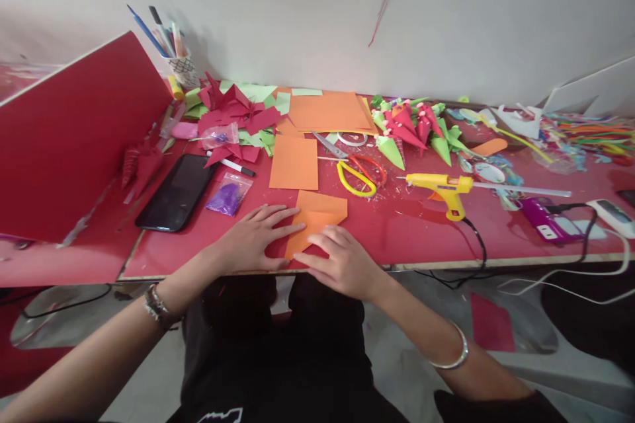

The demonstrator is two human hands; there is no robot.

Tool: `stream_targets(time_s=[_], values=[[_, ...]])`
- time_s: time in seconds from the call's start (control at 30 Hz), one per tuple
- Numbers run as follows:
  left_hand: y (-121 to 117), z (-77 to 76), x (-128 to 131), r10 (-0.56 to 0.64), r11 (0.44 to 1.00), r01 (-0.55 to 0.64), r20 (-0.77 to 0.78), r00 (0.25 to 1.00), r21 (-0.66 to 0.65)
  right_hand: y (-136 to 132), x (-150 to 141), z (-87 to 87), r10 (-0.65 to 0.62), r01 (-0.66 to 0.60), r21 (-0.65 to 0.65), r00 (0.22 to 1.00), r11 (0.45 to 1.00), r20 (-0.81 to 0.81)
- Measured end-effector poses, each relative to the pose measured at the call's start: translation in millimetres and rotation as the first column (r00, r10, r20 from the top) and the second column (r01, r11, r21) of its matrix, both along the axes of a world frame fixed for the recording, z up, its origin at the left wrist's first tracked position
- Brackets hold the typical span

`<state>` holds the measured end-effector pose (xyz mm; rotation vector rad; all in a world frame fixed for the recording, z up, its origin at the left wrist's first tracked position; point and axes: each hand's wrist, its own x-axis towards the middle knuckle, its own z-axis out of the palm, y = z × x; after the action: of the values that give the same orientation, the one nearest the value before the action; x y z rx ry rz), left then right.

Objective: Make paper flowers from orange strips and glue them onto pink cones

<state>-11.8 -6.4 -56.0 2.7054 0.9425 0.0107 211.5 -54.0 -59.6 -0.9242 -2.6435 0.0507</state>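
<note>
A folded piece of orange paper [322, 206] lies near the table's front edge, with creases across it and a corner turned over. My left hand [251, 238] rests flat at its left side, fingers spread, the tips touching the sheet. At the paper's lower right, my right hand [342, 263] has its fingers bent and closed on the folded edge; the fingers partly hide that edge. Just behind lies a flat orange sheet [294, 162]. Scissors [358, 170] with red and yellow handles lie half open to the right of that sheet.
A yellow glue gun [444, 190] lies on the right, its cord hanging over the edge near a purple power socket [550, 219]. Left are a black phone [176, 192] and a purple packet [228, 195]. Paper cones [409, 129] and red paper pieces [238, 109] lie along the back.
</note>
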Motion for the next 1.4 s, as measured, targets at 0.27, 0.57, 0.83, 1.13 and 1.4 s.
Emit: stream_targets(time_s=[0.27,0.57,0.83,1.13,1.4], values=[[-1.5,0.1,0.4,-0.002,1.0,0.002,0.002,1.0,-0.009,-2.5,5.0,-4.4,-0.043,0.044,-0.077,0.999,0.996,0.022],[-0.3,3.0,-0.2,-0.019,1.0,0.019,-0.005,1.0,-0.022,16.4,55.0,-4.2,-0.246,0.247,-0.045,0.969,0.968,0.031],[1.5,5.0,-1.7,-0.028,0.998,0.026,-0.034,0.999,-0.049,24.6,60.4,-3.6,-0.395,0.396,-0.032,0.918,0.918,0.025],[-32.8,19.5,26.1,-0.026,0.999,0.025,0.036,0.999,0.03,-12.9,4.3,-1.0,-0.287,0.299,-0.143,0.953,0.943,0.101],[-37.7,-3.4,28.0,-0.043,0.988,0.035,0.052,0.998,0.152,-11.3,19.9,5.5,-0.169,0.182,-0.215,0.983,0.959,0.077]])
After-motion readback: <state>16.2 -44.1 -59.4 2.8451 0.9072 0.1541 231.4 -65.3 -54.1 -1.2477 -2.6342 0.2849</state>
